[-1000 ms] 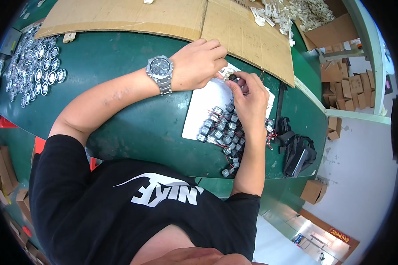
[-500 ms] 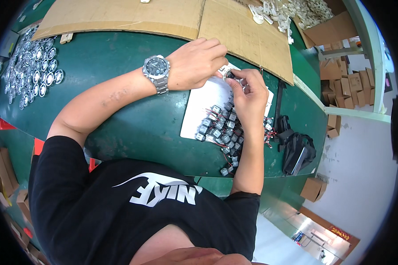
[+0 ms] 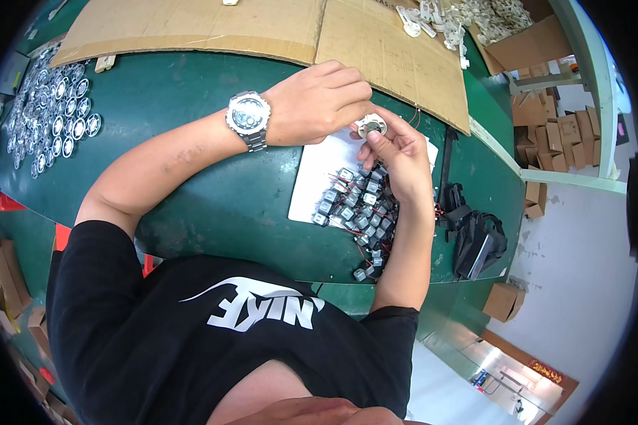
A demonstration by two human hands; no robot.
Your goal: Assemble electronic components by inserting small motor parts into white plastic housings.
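A white plastic housing with a round head (image 3: 371,125) is held up over the bench, and a small motor seems to sit in it. My right hand (image 3: 407,157) is closed on it, the thumb pressed against the round head. Closed beside it, my left hand (image 3: 317,103) meets the same housing at its left side; its fingertips are partly hidden. Thin red wires (image 3: 416,115) stick out beyond the right fingers. Below the hands, several small grey motors (image 3: 362,221) with red leads lie heaped on a white sheet (image 3: 309,185) and the green bench (image 3: 213,227).
Many round chrome-like parts (image 3: 69,126) cover the bench's left end. Flat cardboard (image 3: 262,30) lies along the far side, with white plastic parts (image 3: 409,23) at its right. A black bag (image 3: 477,244) rests at the right edge, near a pale frame post (image 3: 606,106).
The right hand has turned and shifted slightly right, so the housing's round head now faces up in full view. The left hand has barely moved. Red wires now show beyond the fingers.
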